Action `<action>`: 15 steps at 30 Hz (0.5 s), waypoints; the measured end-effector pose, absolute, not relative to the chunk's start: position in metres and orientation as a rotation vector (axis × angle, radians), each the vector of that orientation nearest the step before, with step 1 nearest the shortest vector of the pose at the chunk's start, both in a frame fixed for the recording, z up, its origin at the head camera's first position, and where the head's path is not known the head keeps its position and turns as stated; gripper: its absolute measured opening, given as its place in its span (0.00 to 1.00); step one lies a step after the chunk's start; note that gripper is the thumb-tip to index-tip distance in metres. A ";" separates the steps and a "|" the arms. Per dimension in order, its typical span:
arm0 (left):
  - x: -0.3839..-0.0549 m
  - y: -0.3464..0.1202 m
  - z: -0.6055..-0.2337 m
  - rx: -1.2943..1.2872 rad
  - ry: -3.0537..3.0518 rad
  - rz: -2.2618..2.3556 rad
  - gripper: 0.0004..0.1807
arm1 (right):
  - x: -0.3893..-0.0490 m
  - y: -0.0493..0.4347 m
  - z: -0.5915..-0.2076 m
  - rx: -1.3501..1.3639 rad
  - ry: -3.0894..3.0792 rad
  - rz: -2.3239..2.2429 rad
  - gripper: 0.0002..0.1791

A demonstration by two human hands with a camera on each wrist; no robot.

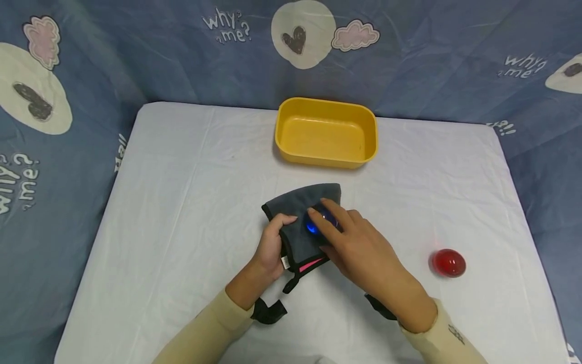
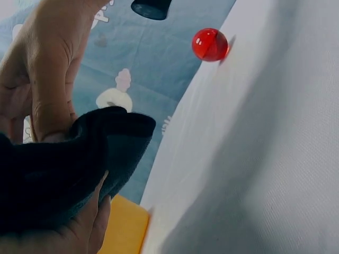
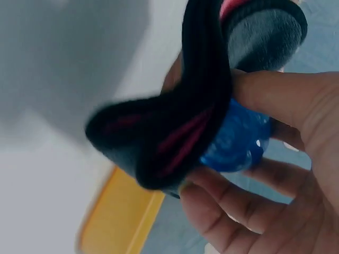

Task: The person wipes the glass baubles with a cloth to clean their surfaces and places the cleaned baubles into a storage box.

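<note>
A folded grey cloth [image 1: 293, 202] with black edging and a pink inner layer is held up in front of the person. My left hand [image 1: 268, 250] grips its left side, thumb on top, the other fingers hidden beneath. Against the cloth's face, my right hand [image 1: 366, 253] holds a clear blue ball [image 3: 238, 140], its fingers curled over it. In the right wrist view the ball shows between thumb and fingers beside the cloth's pink-lined folds. A black loop hangs from the cloth's lower corner.
A yellow plastic basin [image 1: 325, 163] stands at the table's back edge. To the right, a clear red ball [image 1: 449, 263] rests on the white-covered table [image 1: 182, 253]. Blue printed fabric [image 1: 182, 55] hangs behind and at the sides.
</note>
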State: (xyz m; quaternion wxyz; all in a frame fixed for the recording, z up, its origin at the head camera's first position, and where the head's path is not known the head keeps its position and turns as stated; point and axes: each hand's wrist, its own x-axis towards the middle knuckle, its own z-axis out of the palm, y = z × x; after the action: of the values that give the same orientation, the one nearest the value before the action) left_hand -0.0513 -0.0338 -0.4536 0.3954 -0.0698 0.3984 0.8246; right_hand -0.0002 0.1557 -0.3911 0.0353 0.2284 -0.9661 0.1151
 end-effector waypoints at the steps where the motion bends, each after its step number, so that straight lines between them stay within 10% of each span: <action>1: -0.052 -0.034 -0.454 -0.172 1.015 2.084 0.36 | -0.001 0.156 -0.390 0.718 -2.975 0.336 0.43; 15: -0.053 -0.037 -0.456 -0.145 1.032 2.060 0.31 | -0.008 0.156 -0.404 0.618 -2.889 0.521 0.36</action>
State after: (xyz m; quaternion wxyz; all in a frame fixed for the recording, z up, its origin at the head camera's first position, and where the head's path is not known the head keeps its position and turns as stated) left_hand -0.0534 -0.0366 -0.4560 0.4047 -0.0574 0.4089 0.8159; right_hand -0.0078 0.1564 -0.4038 0.0709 0.2054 -0.9606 0.1733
